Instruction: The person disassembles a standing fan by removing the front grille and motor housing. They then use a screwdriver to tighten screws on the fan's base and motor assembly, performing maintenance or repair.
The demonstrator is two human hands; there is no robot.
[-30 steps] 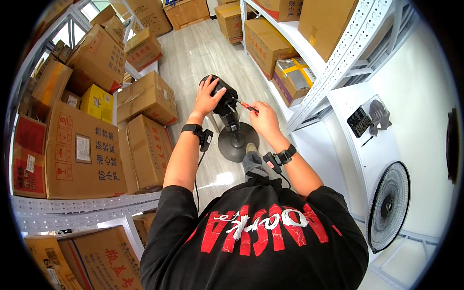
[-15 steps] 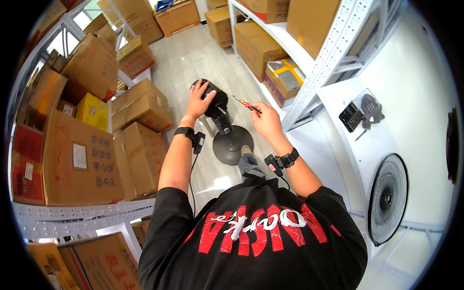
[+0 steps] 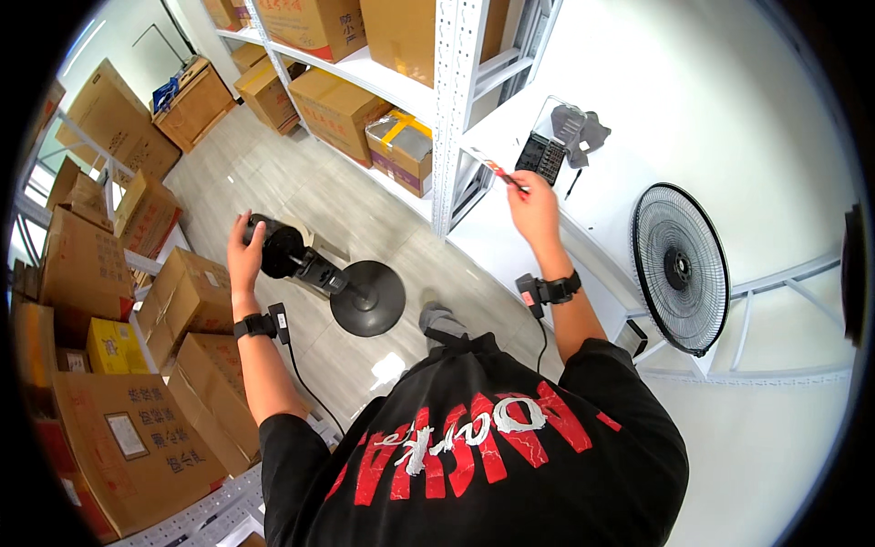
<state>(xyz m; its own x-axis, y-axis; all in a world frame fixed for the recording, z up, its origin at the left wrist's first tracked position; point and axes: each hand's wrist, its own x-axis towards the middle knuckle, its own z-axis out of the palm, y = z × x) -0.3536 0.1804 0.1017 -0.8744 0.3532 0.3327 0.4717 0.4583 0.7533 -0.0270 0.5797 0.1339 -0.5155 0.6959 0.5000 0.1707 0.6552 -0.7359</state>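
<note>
My left hand (image 3: 243, 263) is closed around the back of a black fan's motor housing (image 3: 283, 246). Its short pole rises from a round black base (image 3: 368, 299) on the floor, and no grille sits on this head. Raised over the edge of the white shelf, my right hand (image 3: 534, 214) grips a red-and-black screwdriver (image 3: 507, 177), its tip directed up and left. Just beyond that hand lies an open black bit case (image 3: 540, 157), with crumpled grey material (image 3: 580, 135) next to it. A small dark rod (image 3: 573, 184) rests nearby on the shelf.
A round black fan grille (image 3: 680, 264) stands against the shelf at the right. Cardboard boxes (image 3: 137, 438) fill the left rack, with a yellow box (image 3: 114, 346) among them. More boxes sit on the far white rack (image 3: 447, 118). A wooden cabinet (image 3: 194, 105) stands far left.
My view has turned to the right. My right hand has carried the screwdriver away from the fan toward the shelf with the bit case. The left hand stays on the motor housing.
</note>
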